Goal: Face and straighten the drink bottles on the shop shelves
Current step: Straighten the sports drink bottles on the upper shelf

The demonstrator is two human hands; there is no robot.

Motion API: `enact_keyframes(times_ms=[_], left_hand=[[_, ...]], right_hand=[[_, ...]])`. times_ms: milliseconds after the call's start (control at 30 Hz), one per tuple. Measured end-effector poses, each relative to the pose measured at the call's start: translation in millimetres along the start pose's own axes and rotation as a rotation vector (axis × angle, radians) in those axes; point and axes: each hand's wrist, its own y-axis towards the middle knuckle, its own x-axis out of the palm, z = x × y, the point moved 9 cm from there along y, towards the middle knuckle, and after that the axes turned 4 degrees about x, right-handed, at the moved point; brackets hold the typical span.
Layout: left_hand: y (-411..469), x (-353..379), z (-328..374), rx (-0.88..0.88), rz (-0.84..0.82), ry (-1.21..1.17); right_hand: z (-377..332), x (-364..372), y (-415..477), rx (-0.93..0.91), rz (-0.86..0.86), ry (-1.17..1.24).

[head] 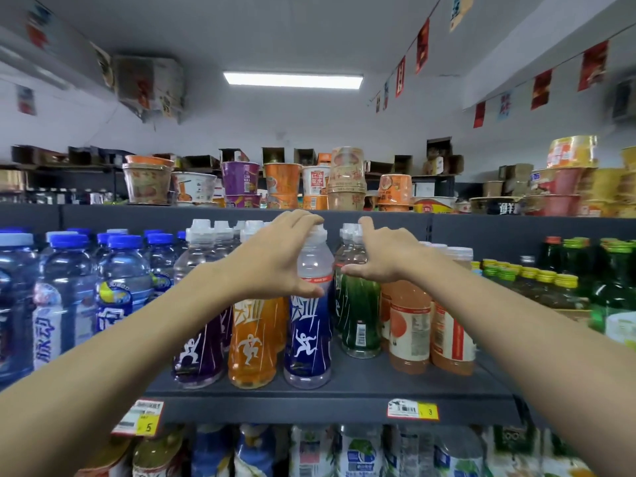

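A blue sports-drink bottle [309, 339] stands upright at the front of the dark shelf [344, 387], its label facing me. My left hand [272, 256] grips its upper part, fingers curled over the white cap and thumb against the shoulder. My right hand [385, 256] is spread just right of it, in front of a green bottle [358, 315], thumb pointing toward the blue bottle; whether it touches anything is unclear. An orange bottle [253, 342] and a purple bottle [198, 346] stand to the left. Peach-coloured bottles [409, 325] stand to the right.
Blue-capped water bottles [120, 280] fill the shelf's left side and green glass bottles [612, 287] the right. Instant noodle cups [282, 180] line the shelf above. More bottles [358, 452] sit on the shelf below, under price tags [413, 409].
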Motion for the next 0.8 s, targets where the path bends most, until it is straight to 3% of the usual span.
enact_keyframes(times_ms=[333,600,800], left_hand=[[4,-12,1,-0.038,0.005,-0.054],[58,-31,14,-0.061,0.078,-0.084],[113,12,11,-0.105,-0.214,-0.199]], right_hand=[[-14,-37,-36,-0.119,-0.003,0.115],[13,-60,-77,-0.195,-0.003,0.234],[43,-51,-83,-0.209,-0.095,0.493]])
